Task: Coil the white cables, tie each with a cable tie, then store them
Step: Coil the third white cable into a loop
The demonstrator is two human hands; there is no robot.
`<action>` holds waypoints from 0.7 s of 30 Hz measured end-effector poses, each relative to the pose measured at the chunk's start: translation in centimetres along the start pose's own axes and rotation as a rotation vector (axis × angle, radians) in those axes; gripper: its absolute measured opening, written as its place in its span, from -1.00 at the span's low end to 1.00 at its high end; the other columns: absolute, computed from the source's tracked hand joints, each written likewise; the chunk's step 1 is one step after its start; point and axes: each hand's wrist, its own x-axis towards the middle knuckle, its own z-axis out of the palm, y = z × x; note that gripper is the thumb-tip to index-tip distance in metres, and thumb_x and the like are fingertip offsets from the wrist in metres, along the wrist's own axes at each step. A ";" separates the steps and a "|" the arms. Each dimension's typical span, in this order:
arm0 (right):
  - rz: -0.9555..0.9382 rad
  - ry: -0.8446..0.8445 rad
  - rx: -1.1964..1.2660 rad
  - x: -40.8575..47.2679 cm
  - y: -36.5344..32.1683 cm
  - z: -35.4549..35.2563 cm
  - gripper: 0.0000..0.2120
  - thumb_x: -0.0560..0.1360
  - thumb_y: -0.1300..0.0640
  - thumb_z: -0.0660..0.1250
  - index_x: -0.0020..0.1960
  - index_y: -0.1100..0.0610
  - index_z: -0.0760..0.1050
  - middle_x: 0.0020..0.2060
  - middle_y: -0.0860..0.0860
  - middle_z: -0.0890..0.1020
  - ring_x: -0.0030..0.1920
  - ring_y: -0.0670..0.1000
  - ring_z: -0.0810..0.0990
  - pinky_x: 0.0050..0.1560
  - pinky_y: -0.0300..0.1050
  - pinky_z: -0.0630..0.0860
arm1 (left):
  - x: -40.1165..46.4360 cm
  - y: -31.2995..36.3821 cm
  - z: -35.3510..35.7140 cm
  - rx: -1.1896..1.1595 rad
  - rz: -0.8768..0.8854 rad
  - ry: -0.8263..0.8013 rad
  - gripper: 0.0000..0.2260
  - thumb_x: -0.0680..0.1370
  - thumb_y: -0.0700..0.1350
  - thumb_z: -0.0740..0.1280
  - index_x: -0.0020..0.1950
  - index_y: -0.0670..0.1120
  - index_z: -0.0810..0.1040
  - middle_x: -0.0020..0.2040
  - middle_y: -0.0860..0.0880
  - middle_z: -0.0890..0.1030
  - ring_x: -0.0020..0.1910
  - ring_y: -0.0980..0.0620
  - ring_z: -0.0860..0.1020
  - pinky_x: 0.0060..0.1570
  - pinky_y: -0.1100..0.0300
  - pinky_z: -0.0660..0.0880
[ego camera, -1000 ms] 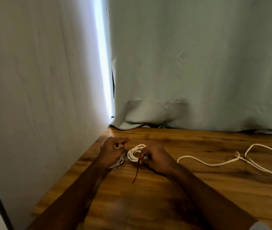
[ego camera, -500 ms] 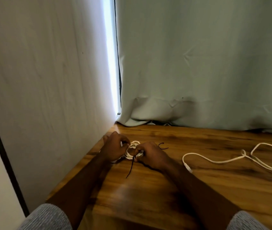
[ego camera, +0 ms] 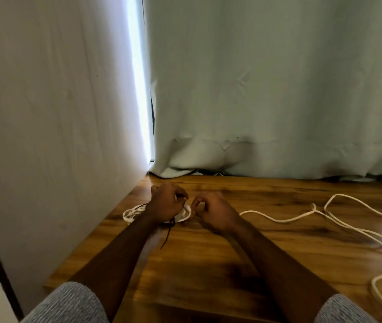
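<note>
A small coil of white cable (ego camera: 132, 213) lies on the wooden table (ego camera: 208, 264) near the left wall, partly hidden under my left hand (ego camera: 165, 202). My left hand is closed over the coil, pinching it at its right side. A thin dark cable tie (ego camera: 168, 232) crosses the coil and trails towards me on the table. My right hand (ego camera: 212, 212) is closed just right of the coil, fingertips pinched at the coil's edge; what it pinches is hidden. A second white cable (ego camera: 339, 220) lies loose and uncoiled on the right.
A pale wall panel (ego camera: 57, 136) stands close on the left. A grey-green curtain (ego camera: 267, 89) hangs along the table's back edge. The loose cable runs off the right edge of the view. The table's front edge is near my sleeves.
The coil now sticks out to the left of my left hand. My hands have drawn slightly apart, and the tie's tail hangs under my left wrist. The view has shifted.
</note>
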 end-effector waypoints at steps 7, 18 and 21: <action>0.090 0.091 -0.182 -3.6 4.5 -7.6 -0.87 0.48 0.10 0.39 -0.04 -0.12 0.63 0.02 -0.11 0.66 0.05 -0.07 0.60 0.06 -0.01 0.61 | 1.5 6.1 5.2 -0.219 0.133 -0.113 -0.84 0.45 -0.21 0.36 -0.08 -0.09 0.73 -0.12 0.01 0.72 -0.14 0.13 0.62 -0.10 0.37 0.48; 0.231 0.042 -0.610 -8.0 7.6 -10.9 -0.69 0.51 0.04 0.40 0.24 0.00 0.54 0.20 0.03 0.59 0.23 0.10 0.53 0.16 -0.03 0.45 | 1.6 12.2 11.6 -0.010 -0.215 -0.367 -0.64 0.32 0.09 0.48 -0.05 -0.04 0.46 -0.09 0.00 0.52 -0.06 -0.03 0.54 -0.14 0.07 0.52; 0.349 -0.074 -0.757 -7.0 7.4 -10.8 -0.73 0.51 0.05 0.43 0.18 0.08 0.56 0.17 0.10 0.61 0.16 0.13 0.58 0.05 -0.03 0.52 | 2.5 12.6 11.5 -0.081 -0.295 -0.435 -0.77 0.38 -0.09 0.45 -0.07 -0.05 0.44 -0.11 -0.04 0.63 -0.08 -0.02 0.61 -0.06 0.07 0.57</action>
